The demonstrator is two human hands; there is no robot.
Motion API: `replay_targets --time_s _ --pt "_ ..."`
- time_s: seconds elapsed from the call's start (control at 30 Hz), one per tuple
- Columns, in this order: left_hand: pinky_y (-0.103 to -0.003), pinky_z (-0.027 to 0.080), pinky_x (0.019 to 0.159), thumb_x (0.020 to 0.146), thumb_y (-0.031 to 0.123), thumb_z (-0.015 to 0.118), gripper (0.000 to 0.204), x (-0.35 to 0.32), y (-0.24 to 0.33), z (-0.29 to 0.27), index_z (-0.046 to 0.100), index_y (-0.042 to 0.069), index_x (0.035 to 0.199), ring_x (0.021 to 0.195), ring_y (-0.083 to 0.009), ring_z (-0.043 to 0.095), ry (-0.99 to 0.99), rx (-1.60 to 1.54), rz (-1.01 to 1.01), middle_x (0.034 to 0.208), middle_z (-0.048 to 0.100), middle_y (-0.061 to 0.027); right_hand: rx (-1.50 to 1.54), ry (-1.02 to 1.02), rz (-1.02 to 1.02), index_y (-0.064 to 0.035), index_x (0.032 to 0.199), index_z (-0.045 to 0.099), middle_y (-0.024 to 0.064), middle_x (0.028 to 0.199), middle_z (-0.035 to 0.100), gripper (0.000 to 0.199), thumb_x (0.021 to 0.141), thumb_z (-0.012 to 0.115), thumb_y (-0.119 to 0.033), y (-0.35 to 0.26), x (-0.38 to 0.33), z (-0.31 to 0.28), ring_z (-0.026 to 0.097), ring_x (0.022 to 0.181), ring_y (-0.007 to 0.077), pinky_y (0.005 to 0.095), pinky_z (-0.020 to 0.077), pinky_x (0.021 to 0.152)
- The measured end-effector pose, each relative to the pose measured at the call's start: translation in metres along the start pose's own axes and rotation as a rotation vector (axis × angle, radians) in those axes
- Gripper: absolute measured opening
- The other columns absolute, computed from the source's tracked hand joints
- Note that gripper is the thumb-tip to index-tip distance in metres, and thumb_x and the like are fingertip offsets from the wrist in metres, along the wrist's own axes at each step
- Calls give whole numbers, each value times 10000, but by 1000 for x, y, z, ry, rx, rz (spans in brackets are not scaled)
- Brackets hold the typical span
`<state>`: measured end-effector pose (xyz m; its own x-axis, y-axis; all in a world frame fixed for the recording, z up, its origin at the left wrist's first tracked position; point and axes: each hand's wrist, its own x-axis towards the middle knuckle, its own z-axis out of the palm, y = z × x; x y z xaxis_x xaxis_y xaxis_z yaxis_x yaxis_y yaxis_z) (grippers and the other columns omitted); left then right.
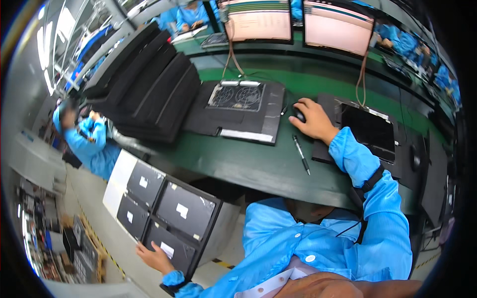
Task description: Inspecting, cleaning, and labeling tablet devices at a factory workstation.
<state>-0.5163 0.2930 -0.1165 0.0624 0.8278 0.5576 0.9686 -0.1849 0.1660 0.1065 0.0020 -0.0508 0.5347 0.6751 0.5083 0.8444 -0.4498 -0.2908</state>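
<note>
My right hand (314,119) rests curled over a dark computer mouse (299,114) on the green workbench (238,171). My left hand (158,259) reaches down at the lower left, thumb and fingers apart. It lies at the near corner of a black tray (157,193) and touches one of its dark flat panels (169,250). Several such panels with white labels sit in the tray's compartments. A pen (301,155) lies below the mouse. To its right, a tablet-like panel with a dark screen (367,130) lies on a black pad.
A tall stack of black foam trays (149,89) stands on the bench's left. Beside it lies a black board with two round fan-like grilles (236,97). Two monitors (261,22) with hanging cables stand behind. A person in blue (89,141) works at the far left.
</note>
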Motion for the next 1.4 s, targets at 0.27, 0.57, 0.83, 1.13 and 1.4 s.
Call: replay_targets --time_s 0.27,0.57,0.83,1.13,1.4 --pt "-353 556 818 906 16 695 147 -44 251 -24 693 -16 1049 957 -260 684 -360 -1166 410 1074 703 -133 -19 -9 20 -9 1263 643 217 1360 556 541 900 698 -407 -3 -2 4 534 1248 418 470 411 1088" --pt "-350 572 719 971 11 642 70 -72 368 -23 676 -8 1029 801 -223 687 -688 -1526 930 927 702 -124 -149 322 -169 -49 1207 643 144 1271 604 450 812 766 -225 -30 -85 -128 561 1238 329 508 418 1107" --pt "-329 523 703 1041 161 566 202 -89 407 -42 623 -14 1125 769 -185 612 -1375 -1881 75 887 643 -93 -961 -54 1074 -31 1535 375 203 1578 378 989 710 858 -282 5 -367 -297 265 1528 350 569 182 1242" --pt "-340 555 930 1007 132 642 406 -122 435 -120 573 24 1393 1097 -183 665 -1556 -1545 899 1201 691 -112 -1063 469 463 32 1279 625 179 1346 648 405 874 609 41 -16 -438 -290 600 1256 368 478 434 1112" --pt "-466 320 1191 843 312 836 1167 -152 382 -160 18 20 1623 1464 -338 380 -1599 -2085 893 1604 298 -248 -601 1059 -674 -277 1202 604 -32 1308 631 239 997 536 -381 -100 -282 -113 486 1373 293 692 259 1170"
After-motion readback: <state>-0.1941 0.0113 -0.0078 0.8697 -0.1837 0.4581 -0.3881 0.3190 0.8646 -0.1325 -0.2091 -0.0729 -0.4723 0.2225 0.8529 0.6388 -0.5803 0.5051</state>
